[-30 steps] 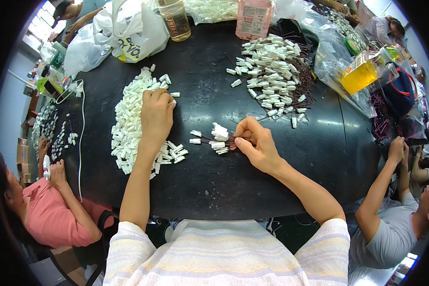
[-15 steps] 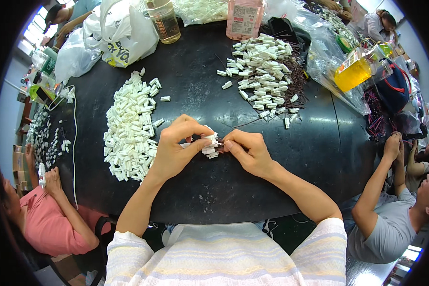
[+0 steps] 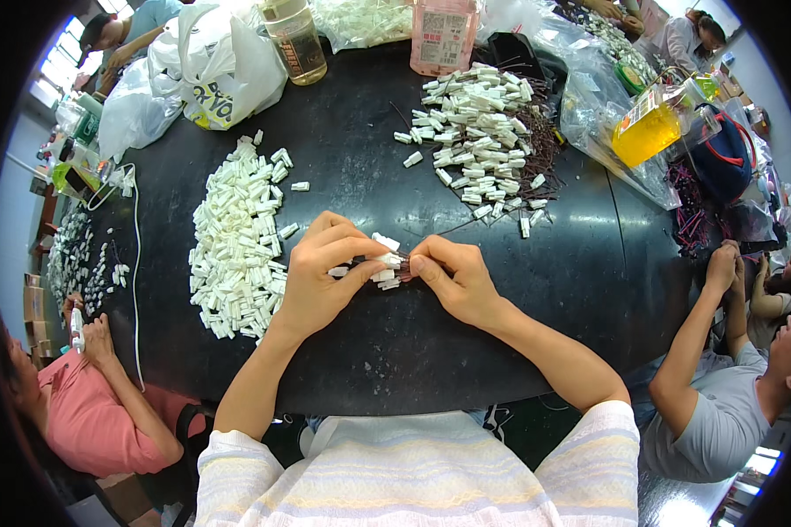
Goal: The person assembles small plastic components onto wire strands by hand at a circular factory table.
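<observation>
My left hand (image 3: 330,268) pinches a small white plastic connector housing (image 3: 394,261) between thumb and forefinger. My right hand (image 3: 453,274) is closed on thin dark brown wires (image 3: 404,263) that run into the white pieces. The two hands almost meet above the table's near middle. More white housings (image 3: 387,279) with wires sit just under and between the fingertips. To the left of my left hand lies a big heap of loose white housings (image 3: 237,246). Farther off at the right is a pile of housings with brown wires (image 3: 483,132).
On the black table (image 3: 501,351), a bottle (image 3: 294,44), a pink container (image 3: 442,39) and a white plastic bag (image 3: 228,75) stand along the far side. A yellow bottle (image 3: 646,132) lies at right. Co-workers sit left and right; a white cable (image 3: 138,272) crosses at left.
The view has shifted slightly. Both hands keep their pinch and have hardly moved; the white piece at the left fingertips sits at a slightly different angle.
</observation>
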Available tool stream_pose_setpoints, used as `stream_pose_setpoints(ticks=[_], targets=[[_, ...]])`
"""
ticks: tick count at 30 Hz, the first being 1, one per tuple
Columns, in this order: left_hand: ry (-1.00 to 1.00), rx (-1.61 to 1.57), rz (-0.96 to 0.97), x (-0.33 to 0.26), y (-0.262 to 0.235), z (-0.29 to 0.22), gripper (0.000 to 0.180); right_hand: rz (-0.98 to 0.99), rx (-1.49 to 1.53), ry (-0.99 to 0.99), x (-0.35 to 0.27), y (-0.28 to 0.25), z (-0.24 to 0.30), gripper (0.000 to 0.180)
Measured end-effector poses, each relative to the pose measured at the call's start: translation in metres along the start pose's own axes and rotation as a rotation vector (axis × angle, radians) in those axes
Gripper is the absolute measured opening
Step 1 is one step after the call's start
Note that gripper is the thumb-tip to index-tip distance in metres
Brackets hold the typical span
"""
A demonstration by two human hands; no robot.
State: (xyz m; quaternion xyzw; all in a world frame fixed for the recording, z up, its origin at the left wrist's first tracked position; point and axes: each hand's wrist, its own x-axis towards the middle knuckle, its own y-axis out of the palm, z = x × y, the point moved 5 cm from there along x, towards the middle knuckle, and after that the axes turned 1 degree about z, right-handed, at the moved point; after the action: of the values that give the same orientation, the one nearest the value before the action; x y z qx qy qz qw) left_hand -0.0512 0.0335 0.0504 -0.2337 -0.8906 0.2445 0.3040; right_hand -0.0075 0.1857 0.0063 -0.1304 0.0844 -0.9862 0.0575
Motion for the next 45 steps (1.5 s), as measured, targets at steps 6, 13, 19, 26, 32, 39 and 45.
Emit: stream_pose_setpoints(ticks=[6,13,19,26,32,39,45], targets=[[0.066,0.057,0.023,0.000,0.005,-0.003,0.016,-0.009,-0.007,-0.028,0.000,0.002,-0.002,0.011],[0.065,0.010,-0.021,-0.001,0.011,-0.009,0.013,0.030,0.012,0.023,0.001,0.001,-0.003,0.011],[0.167,0.052,-0.012,0.001,0.017,-0.009,0.011,0.014,0.065,0.045,0.000,-0.002,-0.004,0.008],[0.193,0.026,-0.018,-0.002,0.023,-0.014,0.011,0.025,-0.054,-0.048,-0.002,-0.002,-0.001,0.007],[0.132,0.125,-0.115,0.002,-0.004,-0.028,0.022,0.044,0.098,0.071,0.003,0.000,-0.009,0.009],[0.106,0.384,-0.561,-0.035,-0.092,-0.045,0.020,-0.269,0.037,0.076,0.033,-0.084,0.029,0.010],[-0.039,0.449,-0.558,-0.090,-0.099,-0.022,0.022,-0.228,-0.343,-0.006,0.106,-0.151,0.041,0.011]])
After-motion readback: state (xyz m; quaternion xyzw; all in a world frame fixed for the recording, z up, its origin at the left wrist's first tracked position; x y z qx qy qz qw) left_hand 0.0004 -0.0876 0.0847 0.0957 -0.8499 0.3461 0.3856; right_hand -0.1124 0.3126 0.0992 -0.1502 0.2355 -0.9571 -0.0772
